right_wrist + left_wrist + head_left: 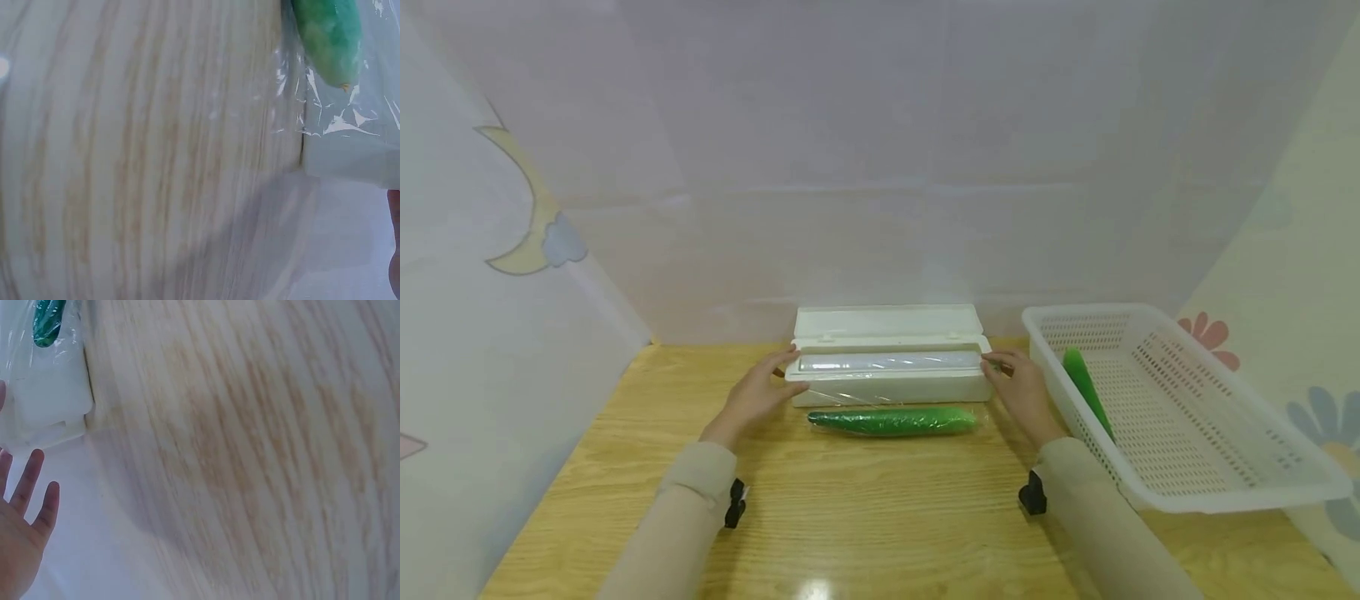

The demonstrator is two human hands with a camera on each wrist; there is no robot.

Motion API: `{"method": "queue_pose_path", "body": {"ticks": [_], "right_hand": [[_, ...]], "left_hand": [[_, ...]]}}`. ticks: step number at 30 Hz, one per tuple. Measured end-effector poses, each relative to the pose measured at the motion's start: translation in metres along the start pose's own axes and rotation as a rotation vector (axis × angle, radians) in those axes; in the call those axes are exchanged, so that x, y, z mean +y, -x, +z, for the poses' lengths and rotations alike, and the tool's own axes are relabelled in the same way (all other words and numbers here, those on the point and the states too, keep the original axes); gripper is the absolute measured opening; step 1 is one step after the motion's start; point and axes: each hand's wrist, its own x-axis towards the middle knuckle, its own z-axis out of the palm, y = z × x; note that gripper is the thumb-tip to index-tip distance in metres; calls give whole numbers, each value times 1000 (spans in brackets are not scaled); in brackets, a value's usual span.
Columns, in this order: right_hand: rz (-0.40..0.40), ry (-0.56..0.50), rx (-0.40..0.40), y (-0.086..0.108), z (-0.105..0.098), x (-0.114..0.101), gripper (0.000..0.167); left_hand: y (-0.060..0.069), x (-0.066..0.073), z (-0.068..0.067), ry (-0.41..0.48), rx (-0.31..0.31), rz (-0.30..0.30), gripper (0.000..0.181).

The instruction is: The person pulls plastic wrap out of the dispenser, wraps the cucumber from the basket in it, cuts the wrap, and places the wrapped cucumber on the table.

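Note:
A white box (891,390) with its lid raised holds a roll of clear film (887,361). Clear film runs from it over the front to a green cucumber-like piece (891,421), which lies wrapped in film before the box. The left hand (756,396) is at the box's left end, thumb and fingers spread around the corner; in the left wrist view its fingers (26,481) are extended. At the right end, the right hand (1021,390) touches the box with thumb and fingertips. Only a sliver of a finger (395,237) shows in the right wrist view.
To the right, a white perforated basket (1232,500) holds a second green piece (1086,390). Both stand on a wooden table (880,517). A pale cloth backdrop (880,167) rises behind the box, with patterned sheets at both sides.

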Motion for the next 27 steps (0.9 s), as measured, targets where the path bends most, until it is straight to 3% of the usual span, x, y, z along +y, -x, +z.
{"method": "queue_pose_path", "body": {"ticks": [6, 11, 18, 22, 27], "right_hand": [[-19, -15, -43, 2, -2, -2, 28], [-58, -31, -22, 6, -4, -3, 22], [-109, 77, -66, 7, -3, -7, 20], [-126, 122, -59, 7, -1, -9, 15], [-130, 168, -20, 8, -1, -7, 8]], "left_hand": [[-1, -4, -1, 15, -2, 26, 69], [-1, -6, 1, 33, -5, 32, 70], [1, -7, 1, 104, 4, 51, 66], [2, -6, 1, 147, 27, 75, 54], [7, -2, 1, 83, 82, 99, 26]]}}
